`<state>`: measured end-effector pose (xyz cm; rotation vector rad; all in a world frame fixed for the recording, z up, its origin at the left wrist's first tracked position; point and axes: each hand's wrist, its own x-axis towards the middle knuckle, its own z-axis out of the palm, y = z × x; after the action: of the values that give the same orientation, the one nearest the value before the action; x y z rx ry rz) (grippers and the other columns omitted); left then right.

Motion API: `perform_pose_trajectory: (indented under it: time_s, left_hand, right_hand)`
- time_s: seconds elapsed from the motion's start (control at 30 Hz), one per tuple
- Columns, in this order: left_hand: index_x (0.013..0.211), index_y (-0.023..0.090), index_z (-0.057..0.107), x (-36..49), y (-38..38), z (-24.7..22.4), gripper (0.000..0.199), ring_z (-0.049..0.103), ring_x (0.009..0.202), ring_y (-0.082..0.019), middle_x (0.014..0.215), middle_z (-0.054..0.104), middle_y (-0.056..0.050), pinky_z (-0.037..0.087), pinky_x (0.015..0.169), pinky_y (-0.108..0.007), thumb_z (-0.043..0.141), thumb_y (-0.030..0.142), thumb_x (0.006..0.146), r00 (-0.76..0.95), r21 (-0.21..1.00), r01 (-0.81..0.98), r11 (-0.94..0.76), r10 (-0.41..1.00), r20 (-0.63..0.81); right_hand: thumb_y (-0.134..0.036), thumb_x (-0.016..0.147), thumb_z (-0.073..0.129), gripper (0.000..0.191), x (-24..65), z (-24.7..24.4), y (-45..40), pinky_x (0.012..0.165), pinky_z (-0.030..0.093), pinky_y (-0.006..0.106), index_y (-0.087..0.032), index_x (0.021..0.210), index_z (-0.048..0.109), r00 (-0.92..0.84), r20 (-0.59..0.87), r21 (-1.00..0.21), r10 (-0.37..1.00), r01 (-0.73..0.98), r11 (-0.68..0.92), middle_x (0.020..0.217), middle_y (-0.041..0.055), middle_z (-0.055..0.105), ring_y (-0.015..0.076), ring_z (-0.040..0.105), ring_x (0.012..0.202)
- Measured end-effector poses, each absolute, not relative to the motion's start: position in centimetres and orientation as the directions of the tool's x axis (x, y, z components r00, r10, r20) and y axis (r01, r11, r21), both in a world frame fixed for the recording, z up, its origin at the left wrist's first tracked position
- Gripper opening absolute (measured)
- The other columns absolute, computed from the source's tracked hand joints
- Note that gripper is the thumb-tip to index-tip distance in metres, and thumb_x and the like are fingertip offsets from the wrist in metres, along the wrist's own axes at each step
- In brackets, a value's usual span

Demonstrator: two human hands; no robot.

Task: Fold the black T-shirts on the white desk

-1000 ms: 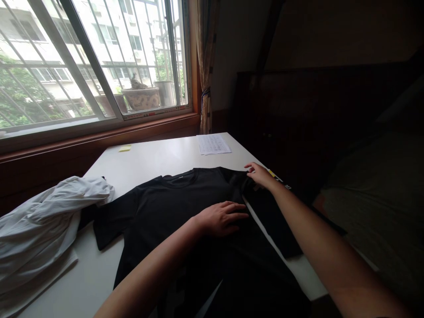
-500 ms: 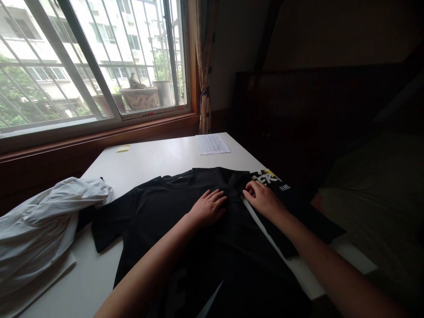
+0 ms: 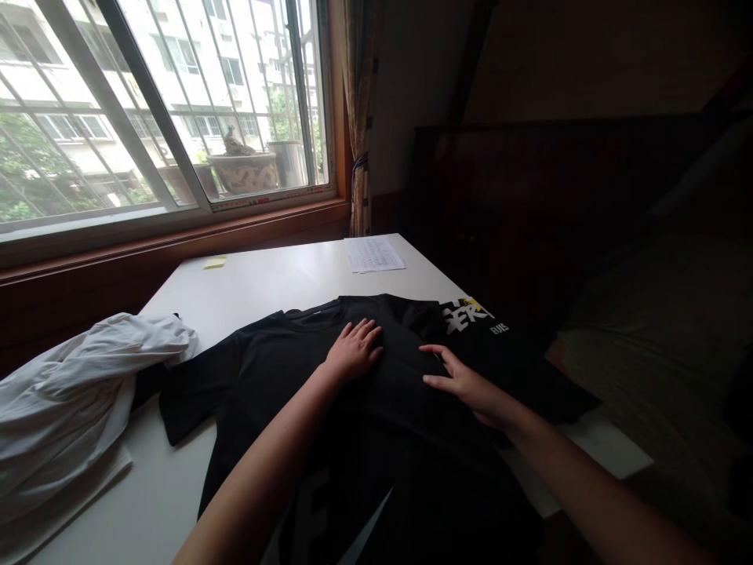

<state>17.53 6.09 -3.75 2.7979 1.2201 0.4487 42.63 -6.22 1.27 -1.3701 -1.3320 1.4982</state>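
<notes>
A black T-shirt [image 3: 264, 361] lies spread on the white table, its collar toward the window and its left-side sleeve stretched out. My left hand [image 3: 354, 349] rests on the upper chest of the shirt, palm down with fingers spread. Over the shirt's right side is my right hand [image 3: 462, 380], thumb and forefinger apart, with nothing visible between them. Just beyond it lies another dark garment [image 3: 506, 345] with white and yellow lettering. Light print shows on the lower part of the T-shirt.
Crumpled white clothing [image 3: 76, 400] lies on the table's left side. A sheet of paper [image 3: 374, 255] and a yellow note [image 3: 215, 262] are near the far edge of the white table [image 3: 264, 282]. Behind are a barred window and a curtain [image 3: 358, 118].
My left hand has slid a little left and away from me. My right hand has opened and moved slightly toward me. The white gap beside the shirt is now mostly covered.
</notes>
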Motion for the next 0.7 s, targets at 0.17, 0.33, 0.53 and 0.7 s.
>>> perform_pose_trajectory:
  time_s: [0.17,0.33,0.53,0.7]
  left_hand:
    - [0.150,0.025,0.046,17.3,6.3,-3.5,0.053,0.027,0.152,-0.024,0.162,0.037,-0.007,0.021,0.125,-0.050,0.042,0.050,0.104,0.658,0.162,0.702,-0.693,0.719,0.224]
    - [0.151,0.025,0.044,16.9,6.2,-3.1,0.052,0.027,0.153,-0.024,0.163,0.036,-0.007,0.020,0.125,-0.050,0.040,0.048,0.105,0.680,0.144,0.691,-0.709,0.704,0.204]
    - [0.151,0.027,0.044,16.8,6.3,-2.9,0.052,0.026,0.153,-0.024,0.162,0.036,-0.006,0.020,0.125,-0.050,0.041,0.048,0.104,0.689,0.151,0.680,-0.717,0.696,0.202]
    - [0.146,0.027,0.051,15.2,5.7,-2.2,0.046,0.033,0.150,-0.022,0.159,0.043,-0.006,0.023,0.125,-0.047,0.047,0.044,0.103,0.744,0.195,0.609,-0.769,0.639,0.197]
  right_hand:
    - [-0.037,0.077,0.071,0.055,43.7,0.2,-8.1,0.092,0.056,0.040,-0.031,0.127,0.048,-0.105,-0.272,-0.948,0.957,0.203,-0.247,0.130,0.0070,0.062,0.0274,0.066,0.113]
    - [-0.033,0.074,0.070,0.056,46.2,-0.9,-9.3,0.085,0.054,0.038,-0.030,0.127,0.052,-0.115,-0.252,-0.909,0.961,0.368,-0.194,0.114,0.0050,0.064,0.0273,0.066,0.104]
    - [-0.027,0.064,0.075,0.072,49.2,0.8,-11.1,0.063,0.047,0.030,-0.033,0.134,0.057,-0.194,-0.385,-0.720,0.902,0.674,-0.163,0.081,-0.0030,0.060,0.0173,0.059,0.065]
    - [-0.027,0.068,0.073,0.063,49.4,3.8,-10.2,0.047,0.042,0.029,-0.036,0.130,0.062,-0.153,-0.522,-0.613,0.839,0.751,-0.245,0.078,-0.0022,0.064,0.0144,0.054,0.044]
